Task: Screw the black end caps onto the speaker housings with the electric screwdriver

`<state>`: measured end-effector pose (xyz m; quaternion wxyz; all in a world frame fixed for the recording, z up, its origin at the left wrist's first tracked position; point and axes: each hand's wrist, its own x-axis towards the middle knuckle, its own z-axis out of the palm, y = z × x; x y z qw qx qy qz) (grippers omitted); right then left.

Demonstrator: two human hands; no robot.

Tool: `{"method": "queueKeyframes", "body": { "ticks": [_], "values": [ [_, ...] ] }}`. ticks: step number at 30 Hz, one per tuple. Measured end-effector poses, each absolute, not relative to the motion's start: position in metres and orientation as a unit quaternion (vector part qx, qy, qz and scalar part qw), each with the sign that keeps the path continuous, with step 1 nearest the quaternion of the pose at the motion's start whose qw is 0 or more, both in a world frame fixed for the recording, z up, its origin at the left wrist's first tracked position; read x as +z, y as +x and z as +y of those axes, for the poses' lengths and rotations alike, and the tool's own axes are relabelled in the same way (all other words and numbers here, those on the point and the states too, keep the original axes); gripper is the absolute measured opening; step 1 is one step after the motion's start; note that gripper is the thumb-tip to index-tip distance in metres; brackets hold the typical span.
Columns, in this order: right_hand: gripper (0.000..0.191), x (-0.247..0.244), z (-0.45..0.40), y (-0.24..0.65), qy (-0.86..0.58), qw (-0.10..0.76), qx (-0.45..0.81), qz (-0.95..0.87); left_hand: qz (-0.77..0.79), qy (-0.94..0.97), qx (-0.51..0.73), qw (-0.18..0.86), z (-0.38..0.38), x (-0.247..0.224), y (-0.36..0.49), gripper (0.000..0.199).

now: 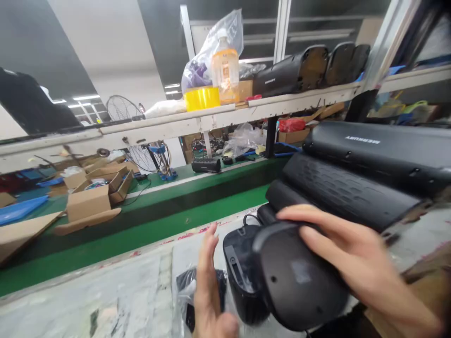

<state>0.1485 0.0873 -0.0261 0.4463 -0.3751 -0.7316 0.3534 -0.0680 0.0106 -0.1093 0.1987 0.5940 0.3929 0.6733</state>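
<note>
Right hand [352, 263] fingers closed over black speaker shell [299, 277] low on the worktop [105, 291], long axis running up-right away from the person; left hand [207, 291] open, empty, just left of it, near end cap.

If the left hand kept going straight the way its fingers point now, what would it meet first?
The left hand points up and away, toward the far edge of the worktable. The first thing in that line looks like the thin black cable looping by the black speaker housing, though depth is unclear; it may pass left of it.
</note>
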Motion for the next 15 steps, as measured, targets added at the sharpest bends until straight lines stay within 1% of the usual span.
{"method": "queueKeyframes", "body": {
  "ticks": [3,5,8,10,13,15],
  "values": [
    [0.03,-0.012,0.111,0.104,-0.3,0.395,0.411,-0.765,0.457,0.644,0.591,0.168,0.02,-0.088,-0.07,0.075],
    [0.032,-0.012,0.125,0.085,-0.304,0.386,0.422,-0.762,0.488,0.65,0.56,0.16,0.028,-0.083,-0.07,0.065],
    [0.035,-0.023,0.131,0.08,-0.328,0.36,0.47,-0.736,0.521,0.591,0.587,0.184,0.035,-0.079,-0.062,0.048],
    [0.039,-0.034,0.121,0.086,-0.347,0.351,0.499,-0.712,0.501,0.553,0.639,0.19,0.034,-0.078,-0.052,0.047],
    [0.042,-0.049,0.095,0.094,-0.395,0.384,0.523,-0.65,0.455,0.551,0.679,0.168,0.026,-0.076,-0.04,0.043],
    [0.037,-0.054,0.083,0.096,-0.395,0.411,0.537,-0.621,0.452,0.564,0.671,0.165,0.023,-0.076,-0.038,0.041]
  ]
}}
